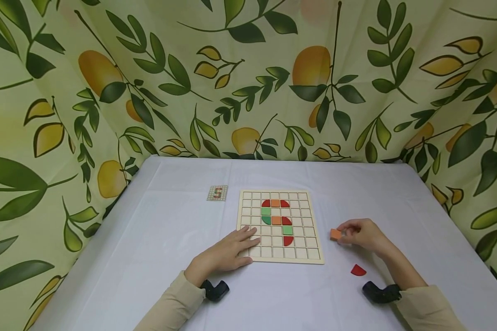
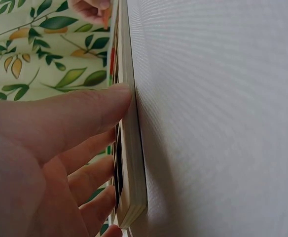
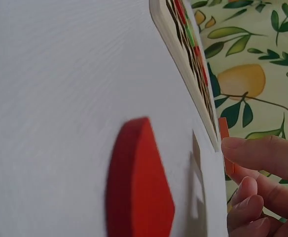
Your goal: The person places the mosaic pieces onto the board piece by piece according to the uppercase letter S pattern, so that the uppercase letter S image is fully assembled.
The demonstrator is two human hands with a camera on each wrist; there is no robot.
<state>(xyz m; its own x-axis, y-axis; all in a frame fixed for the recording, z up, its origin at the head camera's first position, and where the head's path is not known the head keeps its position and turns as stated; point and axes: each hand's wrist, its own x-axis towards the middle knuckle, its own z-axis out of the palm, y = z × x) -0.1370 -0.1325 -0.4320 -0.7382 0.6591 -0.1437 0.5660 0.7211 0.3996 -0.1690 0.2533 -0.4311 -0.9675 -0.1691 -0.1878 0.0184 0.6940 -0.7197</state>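
A square wooden grid board (image 1: pixel 304 253) lies on the table, with red quarter-round, orange square and green pieces set in some cells. My left hand (image 1: pixel 228 252) rests on its lower left corner, fingers spread; in the left wrist view the thumb (image 2: pixel 99 106) lies against the board's edge. To the right of the board, my right hand (image 1: pixel 365 234) pinches an orange square block (image 1: pixel 335 235) between thumb and fingers. The same block (image 3: pixel 224 129) shows beyond the fingertips in the right wrist view. A loose red quarter-round piece (image 1: pixel 358 270) lies on the cloth below the right hand.
A small pattern card (image 1: pixel 217 193) with an S-like figure lies left of the board's top corner. White cloth (image 1: pixel 170 207) covers the table. A leaf-and-fruit patterned curtain (image 1: pixel 248 92) hangs behind and at both sides. Black devices (image 1: pixel 216 290) sit at the wrists.
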